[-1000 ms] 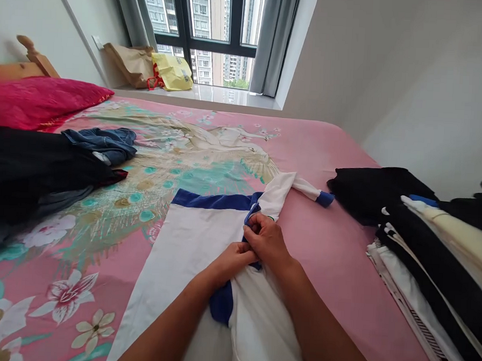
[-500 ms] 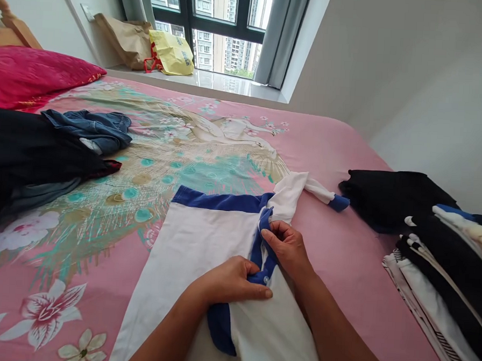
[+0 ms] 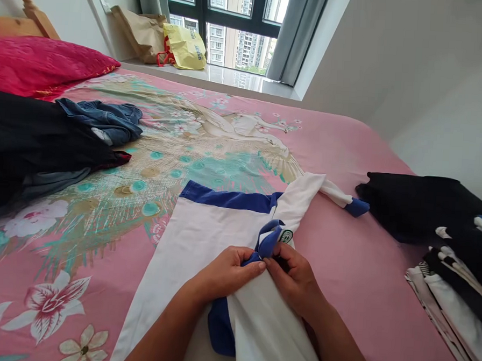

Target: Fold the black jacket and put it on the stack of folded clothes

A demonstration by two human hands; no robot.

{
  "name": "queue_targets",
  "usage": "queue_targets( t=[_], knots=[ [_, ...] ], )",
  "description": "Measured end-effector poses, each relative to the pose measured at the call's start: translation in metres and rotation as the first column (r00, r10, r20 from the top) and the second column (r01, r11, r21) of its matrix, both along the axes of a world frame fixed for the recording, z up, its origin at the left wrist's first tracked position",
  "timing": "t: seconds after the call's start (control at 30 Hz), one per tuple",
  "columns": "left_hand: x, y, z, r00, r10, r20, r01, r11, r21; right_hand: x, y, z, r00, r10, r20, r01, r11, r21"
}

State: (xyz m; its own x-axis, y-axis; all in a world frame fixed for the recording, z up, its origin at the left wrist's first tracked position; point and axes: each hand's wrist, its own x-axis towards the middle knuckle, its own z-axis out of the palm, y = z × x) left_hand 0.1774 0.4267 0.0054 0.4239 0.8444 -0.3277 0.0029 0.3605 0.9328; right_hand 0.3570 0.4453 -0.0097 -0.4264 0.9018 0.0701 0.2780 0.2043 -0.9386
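A white shirt point(image 3: 205, 238) with blue trim lies on the bed in front of me, one sleeve point(image 3: 337, 193) stretched toward the right and ending in a blue cuff. Its blue collar and button strip point(image 3: 268, 244) stand up between my hands. My left hand point(image 3: 236, 269) pinches the blue strip from the left. From the right, my right hand point(image 3: 296, 275) grips the same strip, its thumb close to my left thumb. A round dark badge point(image 3: 286, 236) shows just above my right fingers. The fingertips partly cover the button area.
Folded black clothing point(image 3: 421, 206) and a stack of folded clothes point(image 3: 456, 299) lie at the right. Dark trousers point(image 3: 36, 143) and blue jeans point(image 3: 107, 120) are heaped at the left, near a red pillow point(image 3: 57, 66). Paper bags point(image 3: 185, 48) stand on the windowsill.
My right hand has moved down the blue strip to meet my left hand. The collar now loops up above the fingers, and the badge has come into view. The camera view has shifted slightly.
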Motion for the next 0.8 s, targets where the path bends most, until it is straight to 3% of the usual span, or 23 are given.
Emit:
queue_targets(
  t=[0.4, 0.53, 0.7, 0.8],
  knots=[
    [0.005, 0.002, -0.001, 0.993, -0.008, -0.119, 0.017, 0.998, 0.068, 0.007, 0.009, 0.012, 1.0, 0.024, -0.016, -0.026, 0.983, -0.183],
    [0.003, 0.002, 0.002, 0.966, -0.007, -0.259, 0.052, 0.984, 0.169, 0.008, 0.009, 0.01, 0.999, 0.037, -0.017, -0.039, 0.979, -0.201],
    [0.003, -0.001, 0.005, 0.908, 0.064, -0.415, 0.08, 0.944, 0.321, 0.007, 0.006, 0.006, 0.997, -0.005, -0.073, -0.014, 0.967, -0.256],
    [0.004, -0.002, 0.007, 0.875, 0.108, -0.472, 0.091, 0.921, 0.379, 0.01, 0.006, 0.009, 0.996, 0.035, -0.078, -0.052, 0.971, -0.233]
  ],
)
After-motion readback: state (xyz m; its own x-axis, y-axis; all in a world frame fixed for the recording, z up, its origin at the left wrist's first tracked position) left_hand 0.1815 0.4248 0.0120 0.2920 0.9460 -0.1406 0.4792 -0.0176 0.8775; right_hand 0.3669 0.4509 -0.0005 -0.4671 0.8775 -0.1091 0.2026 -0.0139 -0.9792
